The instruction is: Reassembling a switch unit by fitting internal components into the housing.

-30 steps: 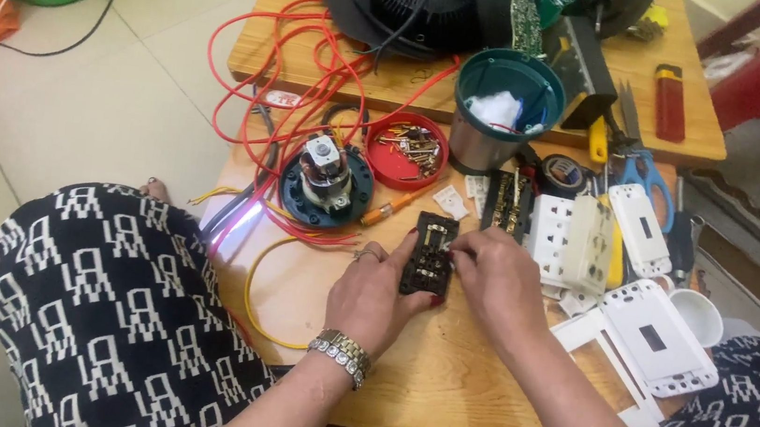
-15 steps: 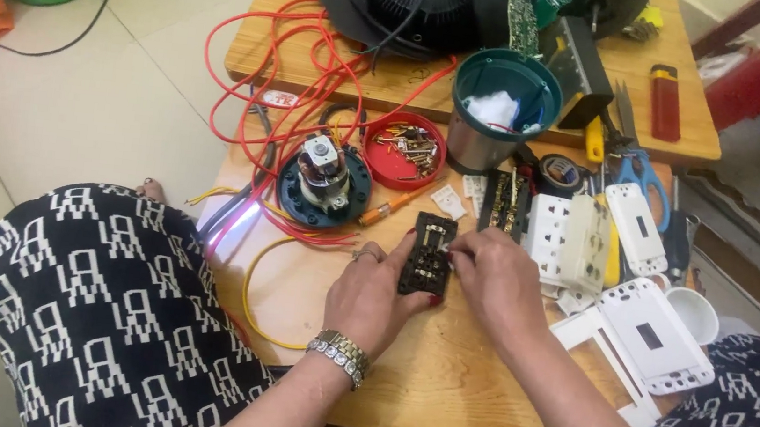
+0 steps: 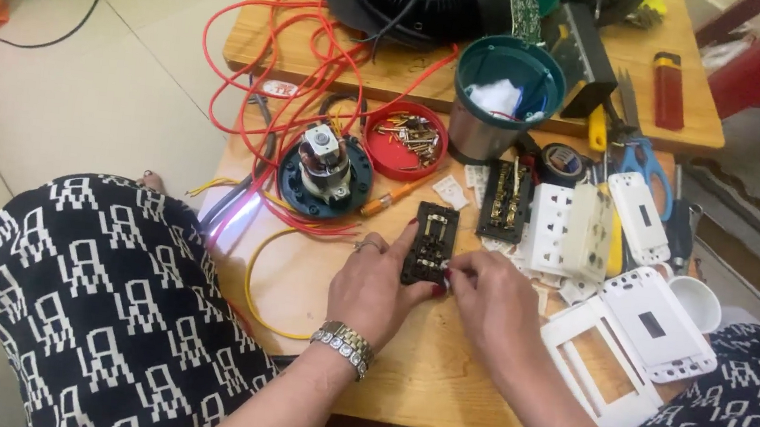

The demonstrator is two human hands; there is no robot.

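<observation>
The left hand (image 3: 379, 284) pinches a black socket insert (image 3: 430, 244) by its lower left side, holding it just above the middle of the wooden desk (image 3: 437, 389), while the right hand (image 3: 493, 303) has its fingers (image 3: 450, 277) pressed together at the insert's lower right corner, apparently nipping some small part there, though what it is cannot be told. The likeliest slip is that tiny part springing loose, because the grip is at the very fingertips and the desk below is crowded; it could roll off the near edge into the lap. A twist of the insert could also bend its brass contacts. Just behind lies a second black insert (image 3: 506, 198), with white socket modules (image 3: 569, 232) and a white faceplate (image 3: 660, 323) toward the right edge. A red lid of screws (image 3: 407, 139), a small motor on a blue base (image 3: 324, 172) and tangled red wires (image 3: 269, 61) crowd the left side, leaving little room to set anything down.
</observation>
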